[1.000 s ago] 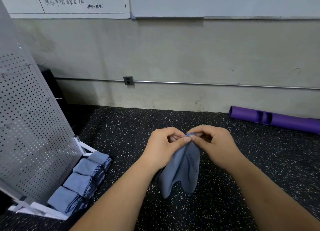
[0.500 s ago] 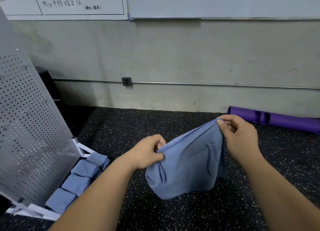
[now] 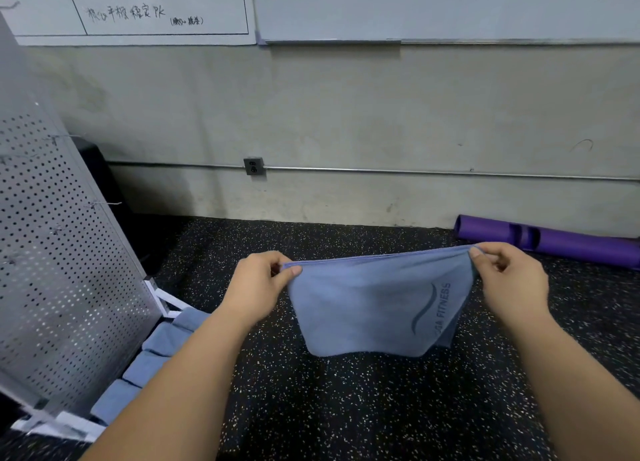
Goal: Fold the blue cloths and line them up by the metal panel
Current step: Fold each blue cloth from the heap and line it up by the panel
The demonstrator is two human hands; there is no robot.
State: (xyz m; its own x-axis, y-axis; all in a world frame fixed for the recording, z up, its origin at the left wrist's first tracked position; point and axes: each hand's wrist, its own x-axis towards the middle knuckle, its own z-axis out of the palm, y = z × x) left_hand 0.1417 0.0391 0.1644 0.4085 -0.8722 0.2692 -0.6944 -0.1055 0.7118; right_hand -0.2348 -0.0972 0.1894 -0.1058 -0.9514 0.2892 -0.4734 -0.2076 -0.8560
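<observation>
The blue cloth (image 3: 374, 308) hangs in the air between the two hands. Its top edge is drawn straight from one pinch to the other, and the rest droops below the fingertips, above the speckled floor (image 3: 346, 408). It looks doubled: a second layer shows at the lower corner under the right fingers (image 3: 485, 253).

The left hand (image 3: 258, 287) pinches one top corner between thumb and curled fingers. The right hand (image 3: 512, 280) pinches the other the same way.

From the sag I judge it light, soft and limp, hardly slippery. It will keep no shape unless held taut, so corners and edges are the places to grip.

Just below the right fingertips, "FITNESS" runs sideways beside a curved line; the letters before it are unclear.

Down-left of the left fingers, folded cloths (image 3: 166, 336) lie in a row at the foot of the perforated metal panel (image 3: 59, 253). Beyond the right fingers lies a purple roller (image 3: 554, 242). High above the left fingers, a whiteboard (image 3: 138, 10) carries handwritten characters ending in "PK".
</observation>
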